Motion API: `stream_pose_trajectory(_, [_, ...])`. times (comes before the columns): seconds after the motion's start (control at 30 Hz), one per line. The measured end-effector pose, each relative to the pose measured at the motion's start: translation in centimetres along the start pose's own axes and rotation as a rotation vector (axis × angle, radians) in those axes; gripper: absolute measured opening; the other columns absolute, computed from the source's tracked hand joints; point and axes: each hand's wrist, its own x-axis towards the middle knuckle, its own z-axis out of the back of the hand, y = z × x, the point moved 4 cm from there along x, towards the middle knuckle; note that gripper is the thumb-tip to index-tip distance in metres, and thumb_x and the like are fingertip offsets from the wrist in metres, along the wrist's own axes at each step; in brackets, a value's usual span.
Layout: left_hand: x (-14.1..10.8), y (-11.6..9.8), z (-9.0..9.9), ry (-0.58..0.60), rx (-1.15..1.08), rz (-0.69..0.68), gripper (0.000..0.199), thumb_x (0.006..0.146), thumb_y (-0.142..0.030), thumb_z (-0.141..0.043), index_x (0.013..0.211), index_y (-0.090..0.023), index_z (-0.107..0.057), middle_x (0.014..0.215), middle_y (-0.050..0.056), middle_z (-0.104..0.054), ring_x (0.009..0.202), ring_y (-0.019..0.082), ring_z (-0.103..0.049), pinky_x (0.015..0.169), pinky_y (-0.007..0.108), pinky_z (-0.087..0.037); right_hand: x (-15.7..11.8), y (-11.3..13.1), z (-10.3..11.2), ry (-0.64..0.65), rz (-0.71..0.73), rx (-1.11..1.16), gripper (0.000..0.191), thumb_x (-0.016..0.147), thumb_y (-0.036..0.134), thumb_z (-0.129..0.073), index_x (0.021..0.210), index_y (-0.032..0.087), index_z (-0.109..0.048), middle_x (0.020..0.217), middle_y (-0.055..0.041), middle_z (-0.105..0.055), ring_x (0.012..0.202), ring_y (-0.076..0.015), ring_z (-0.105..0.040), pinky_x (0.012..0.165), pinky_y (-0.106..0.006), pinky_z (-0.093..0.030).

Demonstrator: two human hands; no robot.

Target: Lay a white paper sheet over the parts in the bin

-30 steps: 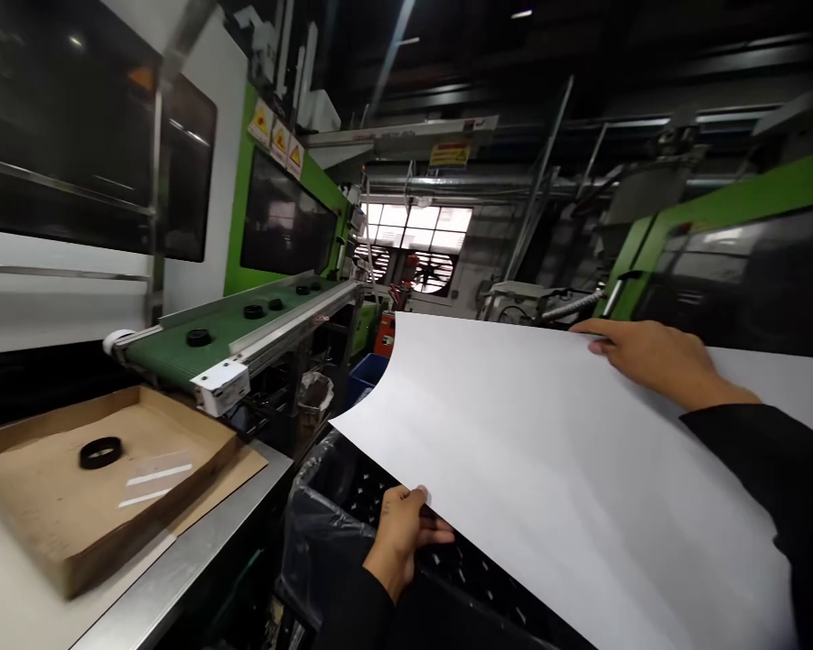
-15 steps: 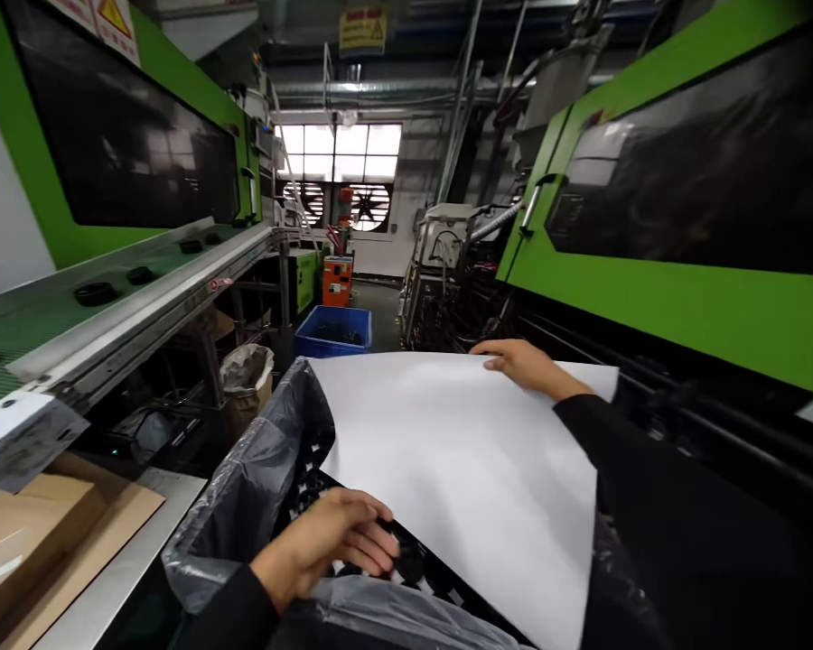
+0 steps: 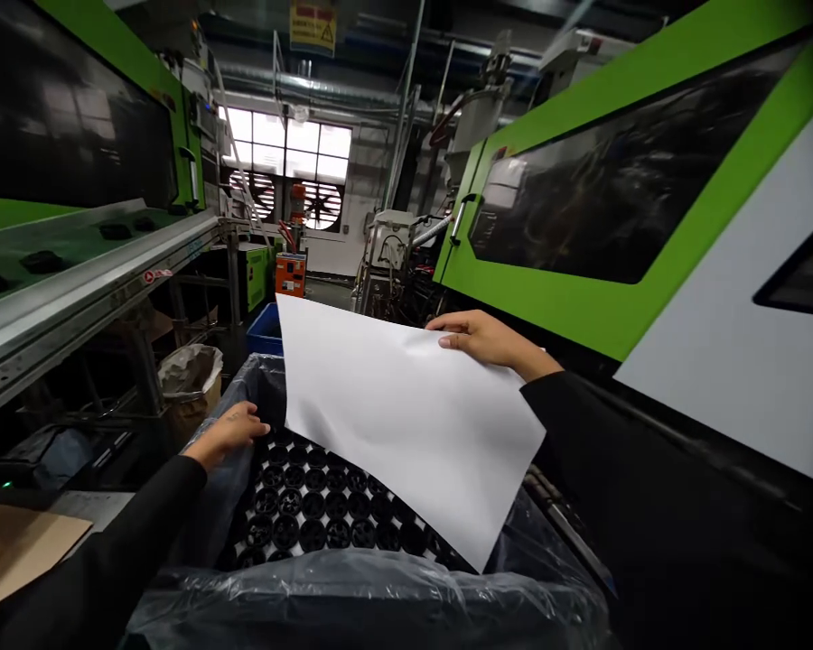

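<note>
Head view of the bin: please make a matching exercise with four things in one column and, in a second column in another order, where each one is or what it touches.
Things:
1. white sheet
2. left hand
3. black round parts
4. blue crate

Places:
A. on the floor beyond the bin
B. in rows inside the plastic-lined bin
C. held at its far edge by the right hand
D. at the bin's left rim

Pairs: 1-C, 2-D, 3-B, 4-A
</note>
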Motion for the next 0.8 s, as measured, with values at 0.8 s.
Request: stream_pose_trajectory(0.8, [4.6, 6.8, -1.2, 0.092, -0.241, 0.427, 0.031, 0.09, -0.039, -0.061, 0.107, -0.014, -0.063, 0.093, 0.004, -0.071, 0.079, 0.016, -0.067, 0.075, 0.036, -0.057, 10.0, -14.8, -12.5, 0.273, -0.248, -0.058, 0.025, 0.088, 0.02, -0.058, 0.11, 0.018, -0.068, 0.112, -0.0057, -0.071, 0.105, -0.0271, -0.064, 0.093, -0.038, -0.048])
